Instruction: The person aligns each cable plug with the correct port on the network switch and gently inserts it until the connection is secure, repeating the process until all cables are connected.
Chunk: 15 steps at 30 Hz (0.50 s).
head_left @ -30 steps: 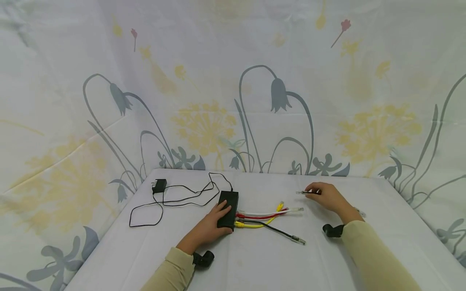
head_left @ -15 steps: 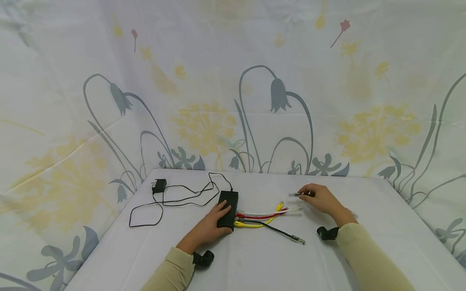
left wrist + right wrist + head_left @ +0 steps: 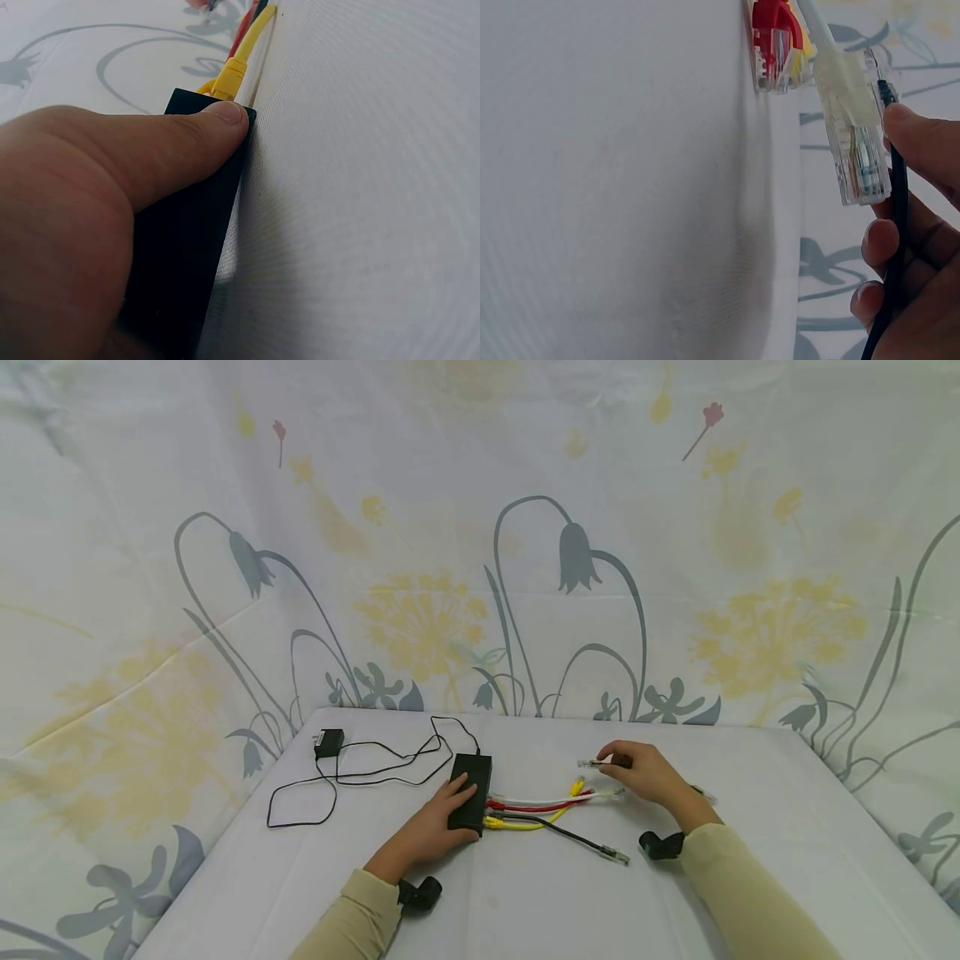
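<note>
My left hand (image 3: 426, 839) grips a black network switch (image 3: 469, 820) on the table, fingers over its top; the thumb presses along its side in the left wrist view. White, red, black and yellow Ethernet cables are plugged into the switch's right side. To the right, my right hand (image 3: 651, 778) pinches a dark Ethernet cable (image 3: 898, 202) between thumb and fingers. Its clear plug (image 3: 588, 764) points left toward the switch, and its other plug (image 3: 703, 793) shows behind the wrist. The white cable's plug (image 3: 864, 165) overlaps the held cable in the right wrist view.
A black power adapter (image 3: 328, 743) lies at the back left, its thin cord (image 3: 382, 772) looping to the switch. Free ends of the white cable (image 3: 555, 799), yellow cable (image 3: 577, 787) and black cable (image 3: 585, 841) fan out rightward. A flowered cloth (image 3: 540, 635) hangs behind.
My right hand has moved left with the dark Ethernet cable, bringing its plug closer to the switch. My left hand and the switch have stayed in place.
</note>
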### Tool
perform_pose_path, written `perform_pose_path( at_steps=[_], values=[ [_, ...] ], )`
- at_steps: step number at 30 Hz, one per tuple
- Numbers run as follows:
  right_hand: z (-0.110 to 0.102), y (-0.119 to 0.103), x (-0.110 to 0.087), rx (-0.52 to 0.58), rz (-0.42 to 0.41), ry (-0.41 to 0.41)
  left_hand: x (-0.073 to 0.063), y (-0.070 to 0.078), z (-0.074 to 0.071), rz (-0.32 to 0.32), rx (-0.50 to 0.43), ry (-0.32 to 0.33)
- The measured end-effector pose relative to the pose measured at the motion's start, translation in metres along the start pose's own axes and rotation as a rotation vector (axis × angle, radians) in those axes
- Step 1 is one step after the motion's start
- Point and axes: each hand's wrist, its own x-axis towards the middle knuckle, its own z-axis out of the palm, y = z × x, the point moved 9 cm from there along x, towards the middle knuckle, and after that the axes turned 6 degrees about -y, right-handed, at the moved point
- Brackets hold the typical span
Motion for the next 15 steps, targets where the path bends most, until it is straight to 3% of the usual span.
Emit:
perform_pose_path(
  at_steps=[15],
  values=[
    [0.011,-0.014,0.005,-0.005,-0.012,-0.055,0.001,-0.002,0.001,-0.013,0.013,-0.003]
  ],
)
